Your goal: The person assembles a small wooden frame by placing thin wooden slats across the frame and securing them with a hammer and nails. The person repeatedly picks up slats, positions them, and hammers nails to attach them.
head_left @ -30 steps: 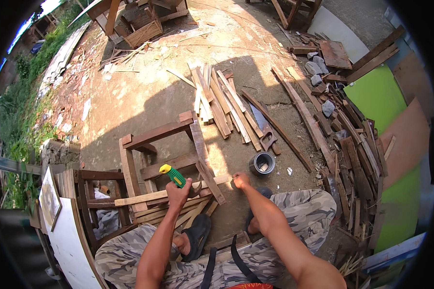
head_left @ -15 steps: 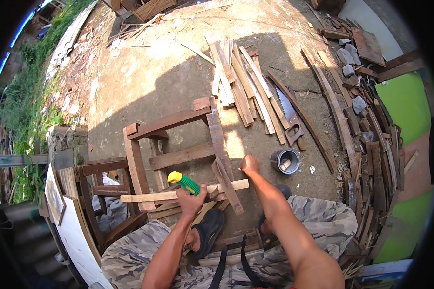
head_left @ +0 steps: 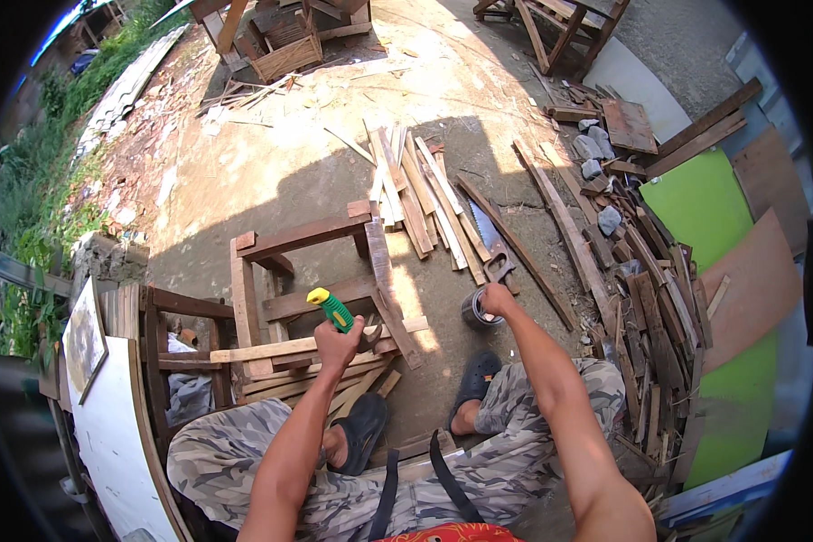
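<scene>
My left hand (head_left: 337, 343) is closed around the green-and-yellow grip of a hammer (head_left: 332, 309), with the grip end pointing up. The hammer's dark head shows partly below the fist, by a pale wood strip (head_left: 266, 349). This strip lies across the near side of a brown wooden frame (head_left: 307, 237), where a short dark board (head_left: 395, 327) crosses it at a slant. Over to the right, my right hand (head_left: 497, 300) is at the mouth of a grey can (head_left: 475, 312). Its fingers dip toward the opening and are mostly hidden.
Beyond the frame lies a pile of wood strips (head_left: 415, 194), with a handsaw (head_left: 490, 237) along its right side. Scrap wood (head_left: 646, 334) and stones line the right edge. Another dark wooden frame (head_left: 185, 361) stands at the left, beside a white board (head_left: 108, 434).
My right hand has moved from beside the slanted board to the can on the right. My left hand keeps the hammer over the pale strip. The view has shifted toward the right.
</scene>
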`<control>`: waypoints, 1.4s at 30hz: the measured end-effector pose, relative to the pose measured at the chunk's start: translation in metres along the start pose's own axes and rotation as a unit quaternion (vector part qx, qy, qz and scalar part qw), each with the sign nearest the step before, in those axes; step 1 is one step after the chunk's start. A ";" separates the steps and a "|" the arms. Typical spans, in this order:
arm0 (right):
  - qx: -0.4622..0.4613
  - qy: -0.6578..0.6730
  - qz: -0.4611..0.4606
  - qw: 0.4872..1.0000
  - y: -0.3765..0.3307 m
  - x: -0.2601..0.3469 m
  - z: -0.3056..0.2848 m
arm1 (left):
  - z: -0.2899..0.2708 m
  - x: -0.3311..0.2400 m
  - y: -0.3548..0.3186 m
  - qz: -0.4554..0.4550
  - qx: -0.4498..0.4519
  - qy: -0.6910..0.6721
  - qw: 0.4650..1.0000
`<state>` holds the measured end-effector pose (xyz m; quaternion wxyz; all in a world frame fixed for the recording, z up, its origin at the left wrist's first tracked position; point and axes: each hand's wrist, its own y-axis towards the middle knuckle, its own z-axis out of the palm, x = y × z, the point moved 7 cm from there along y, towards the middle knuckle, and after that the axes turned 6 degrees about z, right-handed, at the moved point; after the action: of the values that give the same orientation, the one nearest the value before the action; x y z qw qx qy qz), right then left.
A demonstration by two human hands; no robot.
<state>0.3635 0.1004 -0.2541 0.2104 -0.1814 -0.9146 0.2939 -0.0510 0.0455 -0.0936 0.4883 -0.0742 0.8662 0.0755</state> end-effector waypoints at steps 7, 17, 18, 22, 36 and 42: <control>-0.168 0.104 -0.054 0.979 -0.068 0.015 -0.082 | 0.001 0.002 0.002 -0.003 0.011 0.004 1.000; -0.005 0.147 -0.254 0.956 -0.233 0.135 -0.078 | 0.012 0.010 0.000 -0.067 -0.019 -0.158 0.985; 0.002 0.159 -0.278 0.947 -0.247 0.142 -0.069 | 0.014 0.006 -0.003 -0.078 -0.019 -0.172 0.982; -0.024 0.104 -0.221 0.969 -0.251 0.148 -0.028 | 0.021 -0.027 -0.020 -0.031 0.033 -0.137 0.990; 0.101 0.402 -0.131 0.901 -0.210 0.142 -0.019 | -0.018 -0.026 -0.033 0.014 0.051 -0.013 0.998; -0.060 0.182 -0.093 0.977 -0.194 0.105 -0.044 | -0.027 -0.029 -0.025 0.114 0.147 0.253 0.949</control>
<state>0.2562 0.0204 -0.0735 0.3889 -0.1583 -0.8897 0.1794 -0.0539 0.0174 -0.0563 0.2465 0.0807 0.9656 -0.0187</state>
